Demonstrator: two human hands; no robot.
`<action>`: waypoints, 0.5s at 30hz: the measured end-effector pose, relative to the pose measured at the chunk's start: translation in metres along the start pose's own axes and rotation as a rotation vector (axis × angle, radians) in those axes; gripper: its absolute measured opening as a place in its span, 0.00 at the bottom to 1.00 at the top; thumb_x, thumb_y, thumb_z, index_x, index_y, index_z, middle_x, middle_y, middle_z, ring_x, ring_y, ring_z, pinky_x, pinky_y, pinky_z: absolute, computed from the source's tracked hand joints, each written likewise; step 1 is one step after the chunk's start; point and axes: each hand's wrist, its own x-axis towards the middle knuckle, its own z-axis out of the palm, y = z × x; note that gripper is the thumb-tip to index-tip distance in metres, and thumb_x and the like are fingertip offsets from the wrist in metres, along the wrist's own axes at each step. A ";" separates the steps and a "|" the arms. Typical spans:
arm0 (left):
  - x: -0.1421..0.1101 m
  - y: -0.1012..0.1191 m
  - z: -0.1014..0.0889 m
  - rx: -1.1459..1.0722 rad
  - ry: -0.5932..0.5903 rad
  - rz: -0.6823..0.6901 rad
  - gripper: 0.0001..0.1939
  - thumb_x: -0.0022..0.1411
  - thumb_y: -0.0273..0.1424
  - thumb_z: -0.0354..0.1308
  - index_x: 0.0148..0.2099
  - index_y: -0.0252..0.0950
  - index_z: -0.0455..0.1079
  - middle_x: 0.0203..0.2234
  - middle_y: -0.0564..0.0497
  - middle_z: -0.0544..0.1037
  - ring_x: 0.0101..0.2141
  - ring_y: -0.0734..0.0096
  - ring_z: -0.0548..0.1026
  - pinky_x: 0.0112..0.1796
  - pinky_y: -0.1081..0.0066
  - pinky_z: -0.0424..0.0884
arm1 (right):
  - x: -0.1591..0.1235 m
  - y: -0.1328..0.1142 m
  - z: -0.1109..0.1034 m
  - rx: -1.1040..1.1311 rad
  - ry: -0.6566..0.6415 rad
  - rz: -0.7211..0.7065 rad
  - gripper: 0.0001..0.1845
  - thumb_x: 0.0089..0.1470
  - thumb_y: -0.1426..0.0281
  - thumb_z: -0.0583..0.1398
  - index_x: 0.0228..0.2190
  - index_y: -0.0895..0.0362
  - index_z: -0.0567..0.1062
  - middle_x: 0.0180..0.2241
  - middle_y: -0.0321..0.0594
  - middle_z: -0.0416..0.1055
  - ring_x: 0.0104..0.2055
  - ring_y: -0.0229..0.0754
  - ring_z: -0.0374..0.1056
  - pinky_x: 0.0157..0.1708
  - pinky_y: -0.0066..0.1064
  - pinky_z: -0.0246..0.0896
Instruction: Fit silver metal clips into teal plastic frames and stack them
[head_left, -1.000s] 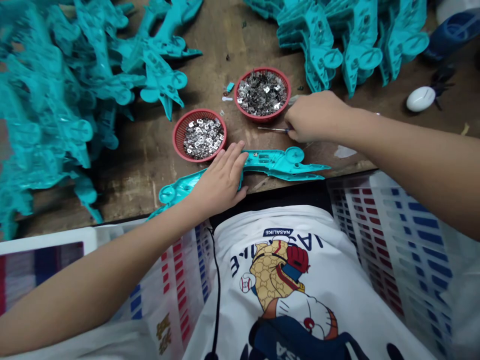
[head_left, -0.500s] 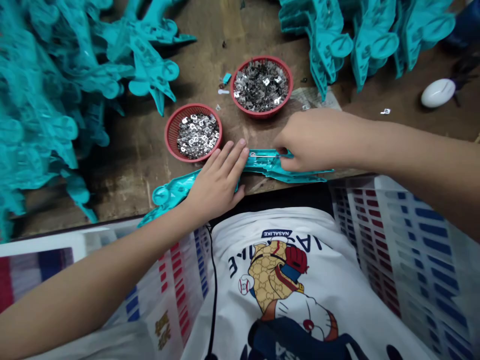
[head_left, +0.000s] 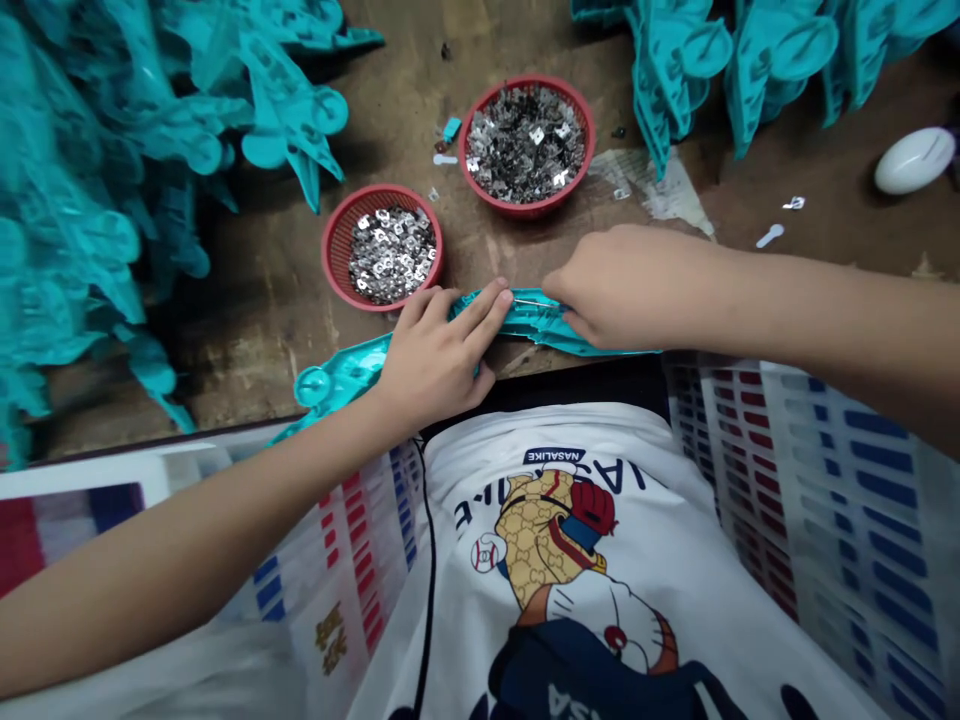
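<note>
tool [head_left: 535, 303] in right hand [head_left: 609, 285], teal part [head_left: 534, 325] beneath

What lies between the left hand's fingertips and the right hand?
In the head view, a thin metal rod reaches from the right hand toward the left hand, over the teal plastic part.

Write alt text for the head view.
A person's left hand rests on a long teal part at a table edge while the right hand holds a thin tool over it. Two red baskets of small shiny pieces stand beyond; more teal parts lie to either side.
</note>
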 end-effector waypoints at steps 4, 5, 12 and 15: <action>-0.002 -0.001 0.005 0.017 0.027 -0.004 0.49 0.68 0.33 0.59 0.88 0.35 0.55 0.84 0.38 0.62 0.70 0.33 0.71 0.71 0.36 0.63 | 0.008 0.004 0.015 0.042 0.077 -0.018 0.16 0.67 0.67 0.65 0.49 0.59 0.90 0.42 0.56 0.88 0.39 0.55 0.80 0.34 0.39 0.60; -0.002 -0.001 0.005 0.020 0.037 -0.008 0.48 0.68 0.33 0.59 0.87 0.32 0.57 0.84 0.37 0.61 0.70 0.34 0.71 0.72 0.37 0.63 | 0.009 0.010 0.019 0.062 0.115 -0.033 0.15 0.65 0.64 0.67 0.47 0.58 0.91 0.40 0.54 0.87 0.38 0.54 0.80 0.35 0.38 0.61; 0.000 0.001 0.000 0.064 0.035 0.018 0.51 0.66 0.32 0.60 0.88 0.35 0.53 0.83 0.33 0.63 0.71 0.34 0.71 0.73 0.39 0.62 | 0.004 0.059 0.014 0.273 0.174 -0.049 0.14 0.68 0.58 0.67 0.40 0.54 0.90 0.33 0.43 0.85 0.39 0.50 0.78 0.41 0.38 0.62; 0.001 0.003 -0.002 0.082 0.025 0.010 0.49 0.67 0.32 0.60 0.88 0.36 0.56 0.82 0.33 0.64 0.70 0.33 0.72 0.71 0.40 0.64 | 0.010 0.057 0.012 0.368 0.294 -0.094 0.16 0.71 0.60 0.63 0.47 0.56 0.89 0.34 0.41 0.84 0.38 0.48 0.76 0.41 0.37 0.62</action>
